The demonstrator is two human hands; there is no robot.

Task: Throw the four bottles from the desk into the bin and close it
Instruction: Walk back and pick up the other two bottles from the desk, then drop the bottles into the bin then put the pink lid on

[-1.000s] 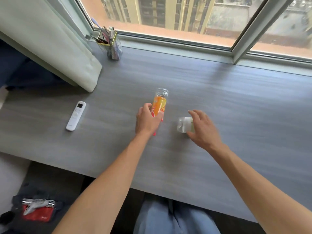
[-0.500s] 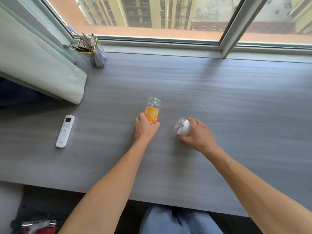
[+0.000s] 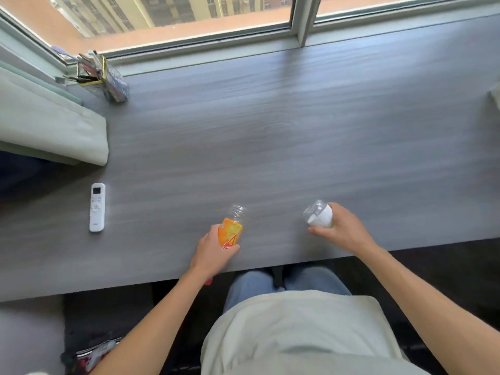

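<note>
**Q:** Start at the fingers. What have they got?

**A:** My left hand (image 3: 209, 251) is wrapped round the orange bottle (image 3: 230, 231). Fingers curled on the labelled part, clear base pointing away from me toward the window (image 3: 189, 20). A bit of red shows under my wrist; likely the cap end, can't say for sure. My right hand (image 3: 342, 230) grips the white bottle (image 3: 319, 215), fingers closed round its white-labelled body, clear end facing left.

**Q:** Where do the two bottles sit against the counter?

**A:** Both over the near edge strip of the grey counter (image 3: 270, 136), tilted, not upright. Whether either touches the surface, I can't tell. They are apart from each other, orange to the left, white to the right. No other bottles in view, and no bin.

**Q:** Further out?

**A:** White remote (image 3: 97, 207) lying flat, well to the left of my left hand. Beyond it a pale green curtain (image 3: 51, 131) hangs over the counter's left end. Pen holder (image 3: 104, 77) with pens in the far left corner, near the window frame. Below the counter edge: my knees in blue jeans (image 3: 276, 282), pale shirt (image 3: 303, 331) nearest the camera. A red thing (image 3: 92, 355) on the floor at lower left, too blurred to name.
</note>
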